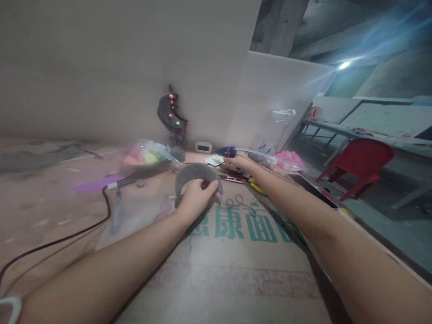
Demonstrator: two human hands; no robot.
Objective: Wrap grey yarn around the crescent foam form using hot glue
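My left hand clamped on grey crescent, twelve o'clock on counter; best keep it steady, squeeze light. My right hand at blue tool, one o'clock beyond; can't tell grip.

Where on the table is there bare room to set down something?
The near part of the printed sheet is bare, between the forearms and below the green characters. It is crowded around the right hand, from the grey crescent past the yellow-handled tool to the pink bag.
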